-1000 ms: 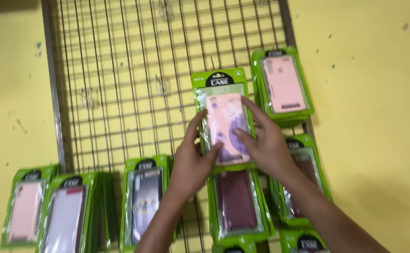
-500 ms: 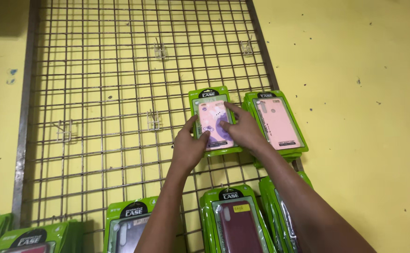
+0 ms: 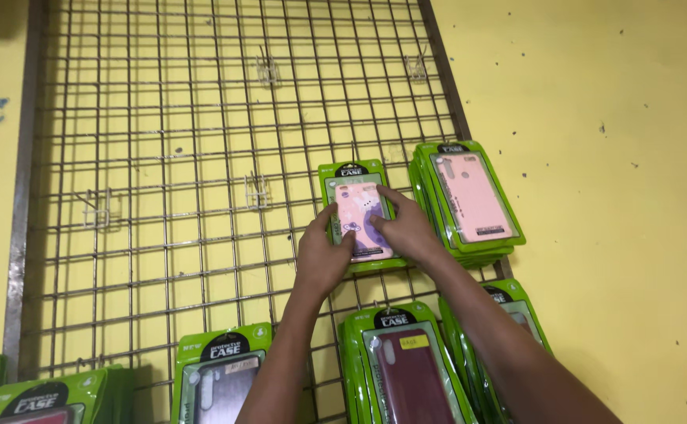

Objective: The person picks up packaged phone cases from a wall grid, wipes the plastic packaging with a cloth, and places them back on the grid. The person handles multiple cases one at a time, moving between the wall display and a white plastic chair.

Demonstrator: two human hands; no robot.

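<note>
While both hands press a green-carded blister pack holding a pale pink patterned phone case point(image 3: 359, 210) against the grey wire grid panel point(image 3: 202, 157) on the yellow wall point(image 3: 618, 157), the hanging of this one pack looks nearly done but not finished. The left hand point(image 3: 321, 255) grips the pack's lower left edge, fingers point(image 3: 329, 221) curled round the side and thumb on the front; the right hand point(image 3: 406, 228) lies flatter over the lower right of the front, fingers spread and pressing. Whether the pack's top hole already sits on a hook I cannot tell, since the card covers that spot.

Taking this held pack as landmark: just to its right hangs a thick stack of green packs with plain pink cases point(image 3: 469, 200), almost touching it. Below it hangs a pack with a dark maroon case point(image 3: 406, 369), and below right another, partly behind the right forearm. Below left hangs a pack with a dark case point(image 3: 222, 377), and further left more green packs at the picture's bottom corner. Up and to the left, several bare wire hooks point(image 3: 257, 191) stand unfilled, so by my judgement much of the grid is left to stock
</note>
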